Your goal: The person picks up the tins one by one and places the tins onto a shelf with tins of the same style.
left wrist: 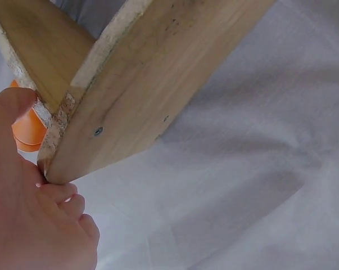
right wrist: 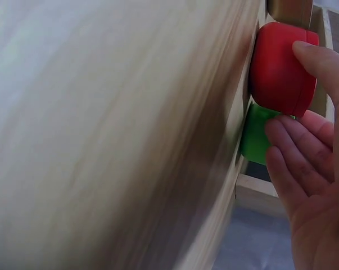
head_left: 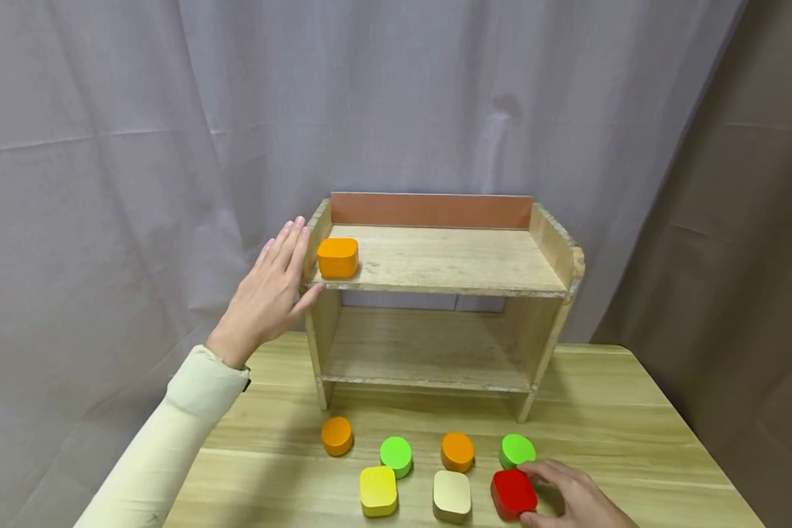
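My left hand lies along the left side of a small wooden shelf, its fingers straight against the side panel. In the left wrist view the thumb touches the shelf's front edge. On the top board, just right of that hand, sits an orange rounded-square block. At the lower right, my right hand pinches a red rounded-square block between thumb and fingers, low at the tabletop. A green round block stands right behind it; the right wrist view also shows this green block near the fingers.
Before the shelf on the wooden table stand an orange round block, a green one, another orange one, a yellow square block and a cream square block. A grey curtain hangs behind.
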`<state>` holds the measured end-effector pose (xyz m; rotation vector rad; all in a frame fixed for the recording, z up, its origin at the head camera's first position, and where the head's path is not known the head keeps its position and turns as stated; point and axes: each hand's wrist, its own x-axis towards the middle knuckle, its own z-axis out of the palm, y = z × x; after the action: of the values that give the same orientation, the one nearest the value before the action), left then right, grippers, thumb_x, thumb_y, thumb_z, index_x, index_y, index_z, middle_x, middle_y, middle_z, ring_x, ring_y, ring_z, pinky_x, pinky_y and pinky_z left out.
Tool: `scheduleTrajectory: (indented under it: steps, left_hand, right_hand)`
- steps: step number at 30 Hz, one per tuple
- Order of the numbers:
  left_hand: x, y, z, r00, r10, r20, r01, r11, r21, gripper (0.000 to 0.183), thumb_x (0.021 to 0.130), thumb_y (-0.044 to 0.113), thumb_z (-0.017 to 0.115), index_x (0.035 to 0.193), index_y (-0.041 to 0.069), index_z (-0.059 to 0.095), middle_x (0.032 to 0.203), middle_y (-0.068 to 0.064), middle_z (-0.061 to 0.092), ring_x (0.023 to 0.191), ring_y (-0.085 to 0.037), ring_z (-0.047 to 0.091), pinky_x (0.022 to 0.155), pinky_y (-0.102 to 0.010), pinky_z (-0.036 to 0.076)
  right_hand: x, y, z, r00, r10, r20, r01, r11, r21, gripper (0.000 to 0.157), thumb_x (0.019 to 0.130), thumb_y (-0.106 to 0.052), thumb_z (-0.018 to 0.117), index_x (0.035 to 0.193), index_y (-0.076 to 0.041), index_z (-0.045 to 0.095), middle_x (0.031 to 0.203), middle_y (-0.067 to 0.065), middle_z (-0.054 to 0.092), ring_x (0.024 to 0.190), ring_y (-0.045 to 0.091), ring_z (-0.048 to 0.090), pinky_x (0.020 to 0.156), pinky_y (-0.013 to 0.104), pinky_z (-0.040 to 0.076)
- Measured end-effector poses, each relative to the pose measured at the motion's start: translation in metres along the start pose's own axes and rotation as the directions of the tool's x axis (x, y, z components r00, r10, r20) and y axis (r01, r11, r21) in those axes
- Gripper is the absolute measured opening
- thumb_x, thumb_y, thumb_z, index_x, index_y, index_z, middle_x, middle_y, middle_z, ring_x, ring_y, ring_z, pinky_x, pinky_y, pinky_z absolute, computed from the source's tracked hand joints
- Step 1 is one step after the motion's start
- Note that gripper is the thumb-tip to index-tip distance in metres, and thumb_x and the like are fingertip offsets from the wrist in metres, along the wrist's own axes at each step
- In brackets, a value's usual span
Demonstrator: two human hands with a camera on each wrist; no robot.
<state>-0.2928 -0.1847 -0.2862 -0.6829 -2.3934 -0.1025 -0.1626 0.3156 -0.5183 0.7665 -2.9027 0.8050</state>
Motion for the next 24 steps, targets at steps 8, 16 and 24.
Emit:
scheduleTrajectory:
  steps: [8, 16, 24]
  left_hand:
    - [0.0007, -0.0001, 0.0002, 1.0, -0.012, 0.02, 0.012, 1.0, -0.024, 0.087, 0.107, 0.039, 0.057, 0.167, -0.005, 0.013, 0.178, -0.022, 0.011, 0.165, -0.039, 0.015, 0.133, -0.058, 0.021]
    - [0.0025, 0.0006, -0.0011, 0.999, -0.018, 0.038, 0.02, 0.999, -0.035, 0.088, 0.108, 0.041, 0.056, 0.168, -0.002, 0.01, 0.178, -0.019, 0.009, 0.166, -0.037, 0.012, 0.134, -0.057, 0.019]
    - [0.0005, -0.0009, -0.0009, 0.999, -0.023, 0.046, 0.025, 0.999, -0.035, 0.088, 0.108, 0.041, 0.057, 0.168, -0.002, 0.01, 0.179, -0.019, 0.009, 0.166, -0.037, 0.012, 0.134, -0.058, 0.019]
  right_hand:
    - [0.003, 0.0004, 0.0033, 1.0, 0.014, -0.025, -0.014, 1.0, 0.006, 0.063, 0.079, -0.053, 0.09, 0.123, -0.014, 0.069, 0.116, -0.004, 0.075, 0.1, -0.003, 0.067, 0.086, 0.024, 0.062]
    - [0.004, -0.0023, 0.0033, 0.994, 0.108, 0.009, -0.108, 0.991, 0.075, 0.057, 0.077, -0.046, 0.093, 0.117, -0.016, 0.067, 0.11, -0.009, 0.072, 0.092, -0.007, 0.062, 0.081, 0.021, 0.06]
    - [0.0052, -0.009, 0.0016, 0.996, 0.069, -0.056, -0.065, 0.995, 0.071, 0.054, 0.073, -0.044, 0.096, 0.111, -0.022, 0.066, 0.102, -0.019, 0.067, 0.089, -0.008, 0.058, 0.078, 0.022, 0.058]
